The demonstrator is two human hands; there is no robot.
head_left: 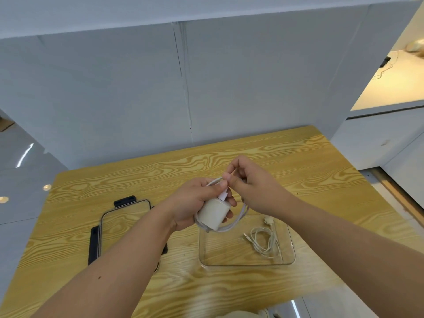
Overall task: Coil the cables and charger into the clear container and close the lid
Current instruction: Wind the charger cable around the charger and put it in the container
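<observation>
One coiled cable [263,242] already inside clear container [246,262]; white charger [214,213] clasped in left hand [195,203], right hand [250,187] pinching its cable [238,220]; lid [125,226] off on worktop [298,161].

table [286,161]: yellow-tan, bold swirling wood grain | charger [213,214]: off-white block | cable [241,216] looped round it: white | coiled cable [266,242] in container: white, silvery plug | container [291,260]: clear | lid [124,223]: clear pane, black clips | wall panels [114,88]: pale grey-white
</observation>
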